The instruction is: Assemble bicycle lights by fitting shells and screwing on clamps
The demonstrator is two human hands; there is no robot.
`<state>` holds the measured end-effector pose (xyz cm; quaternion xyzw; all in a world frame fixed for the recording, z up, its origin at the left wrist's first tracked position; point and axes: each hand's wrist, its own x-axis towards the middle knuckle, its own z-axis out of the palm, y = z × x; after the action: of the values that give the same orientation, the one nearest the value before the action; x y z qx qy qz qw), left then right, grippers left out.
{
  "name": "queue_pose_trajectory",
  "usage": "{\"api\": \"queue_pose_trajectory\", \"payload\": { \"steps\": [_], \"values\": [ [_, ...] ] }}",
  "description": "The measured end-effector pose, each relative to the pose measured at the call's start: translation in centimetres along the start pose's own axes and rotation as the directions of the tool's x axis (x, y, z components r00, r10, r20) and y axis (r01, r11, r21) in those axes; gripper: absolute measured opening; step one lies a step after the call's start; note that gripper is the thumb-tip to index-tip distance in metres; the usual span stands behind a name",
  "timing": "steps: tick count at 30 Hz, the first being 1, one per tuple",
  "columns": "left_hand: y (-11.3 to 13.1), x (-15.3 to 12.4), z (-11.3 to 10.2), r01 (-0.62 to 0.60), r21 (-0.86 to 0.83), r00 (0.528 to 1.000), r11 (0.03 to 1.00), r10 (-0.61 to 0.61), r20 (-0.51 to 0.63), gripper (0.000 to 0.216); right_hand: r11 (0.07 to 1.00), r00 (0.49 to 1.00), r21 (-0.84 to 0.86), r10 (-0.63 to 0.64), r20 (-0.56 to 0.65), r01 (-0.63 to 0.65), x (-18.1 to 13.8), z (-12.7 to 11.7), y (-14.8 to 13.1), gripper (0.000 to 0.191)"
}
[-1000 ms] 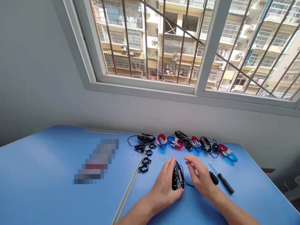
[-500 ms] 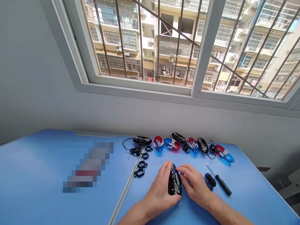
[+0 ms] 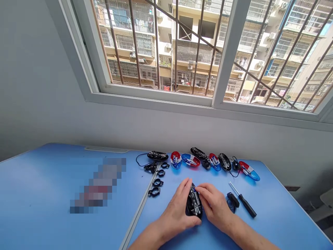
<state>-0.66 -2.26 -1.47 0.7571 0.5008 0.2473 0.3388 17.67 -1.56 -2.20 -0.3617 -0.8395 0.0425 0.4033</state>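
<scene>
Gripped in my left hand (image 3: 179, 206) is a black oval light housing (image 3: 194, 203), its open side up, showing a circuit board and silvery parts. The thumb lies at its near end and the fingers run along its left and far edge. My right hand (image 3: 214, 205) has its fingers pinched together at the upper right edge of the housing, beside a small blue spot. What these fingertips hold is hidden. A small black cabled unit (image 3: 233, 200) lies just right of my right hand, and a black-handled screwdriver (image 3: 247, 205) rests beyond it.
Along the wall lie black oval housings (image 3: 224, 162) with cables and red-and-blue oval covers (image 3: 191, 160). Several black ring clamps (image 3: 154, 191) line the table seam (image 3: 139, 217) on the left. A pixelated patch (image 3: 100, 187) hides something on the blue table (image 3: 47, 187).
The housing has tilted and shifted slightly in my left hand. My right fingertips have moved a little left along its upper edge.
</scene>
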Motion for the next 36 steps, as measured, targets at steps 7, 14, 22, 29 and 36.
{"api": "queue_pose_trajectory", "payload": {
  "steps": [7, 14, 22, 29, 36],
  "values": [
    [1.3, -0.3, -0.7, 0.019, -0.001, 0.999, 1.000, -0.019, 0.025, 0.107, 0.998, 0.998, 0.000, 0.059, -0.001, -0.059, 0.2, 0.2, -0.3, 0.035],
    [0.1, 0.2, 0.1, 0.006, 0.001, 1.000, 1.000, -0.006, 0.001, 0.109, 0.996, 0.999, -0.079, 0.047, -0.019, -0.048, 0.5, 0.7, -0.3, 0.038],
    [-0.4, 0.5, 0.5, 0.001, 0.000, 1.000, 1.000, -0.001, -0.017, 0.108, 0.989, 0.998, -0.142, 0.048, -0.038, -0.053, 1.2, 0.9, -0.4, 0.035],
    [-0.5, 0.4, 0.7, -0.036, -0.009, 0.999, 0.999, 0.036, -0.027, 0.105, 0.990, 0.992, -0.095, 0.094, -0.079, -0.102, 1.5, 1.6, 0.0, 0.033],
    [-1.1, 0.6, 1.5, -0.095, -0.016, 0.994, 0.995, 0.094, -0.046, 0.107, 0.987, 0.987, -0.057, 0.149, -0.058, -0.152, 1.6, 2.0, 0.2, 0.028]
  ]
}}
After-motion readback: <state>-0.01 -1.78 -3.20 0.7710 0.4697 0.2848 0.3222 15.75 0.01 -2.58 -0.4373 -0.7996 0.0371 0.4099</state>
